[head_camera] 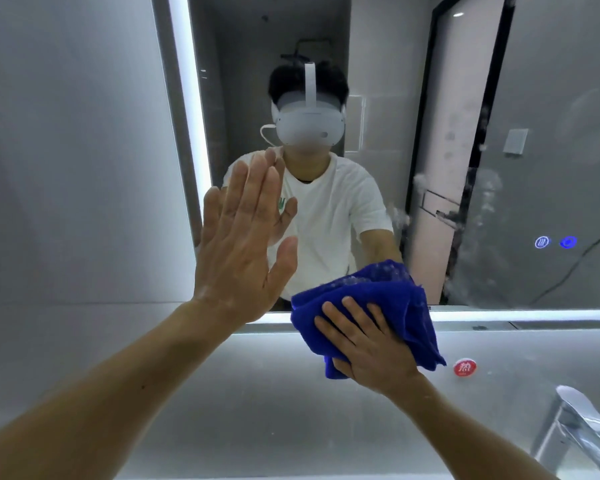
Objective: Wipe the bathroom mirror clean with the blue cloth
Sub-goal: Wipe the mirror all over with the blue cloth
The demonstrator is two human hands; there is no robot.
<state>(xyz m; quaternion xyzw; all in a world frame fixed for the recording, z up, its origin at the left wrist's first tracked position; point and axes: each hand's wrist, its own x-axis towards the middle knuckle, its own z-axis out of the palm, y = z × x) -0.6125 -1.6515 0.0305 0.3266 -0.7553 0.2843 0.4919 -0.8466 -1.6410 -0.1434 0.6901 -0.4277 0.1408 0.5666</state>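
View from my head, facing the large rectangular bathroom mirror (551, 98) with its glowing white light strip (534, 315) along the left and bottom edges. My left hand (236, 244) lies flat against the glass near the left edge, fingers straight and close together, thumb apart, grasping nothing. My right hand (371, 348) presses the crumpled, deep-blue terry cloth (406, 317) against the mirror's lower edge, fingers spread and nearly straight over the fabric; the thumb is hidden behind a fold hanging below the palm. The cloth straddles the lit bottom strip, with its reflection directly above it. White smears and droplets (482, 188) streak the glass to the right of the cloth. Further right, two small blue illuminated round icons (555, 242) shine in the glass. Below the mirror, a round red sticker (465, 367) sits on the grey wall panel just right of the cloth, and a chrome tap (582, 424) occupies the lower right corner
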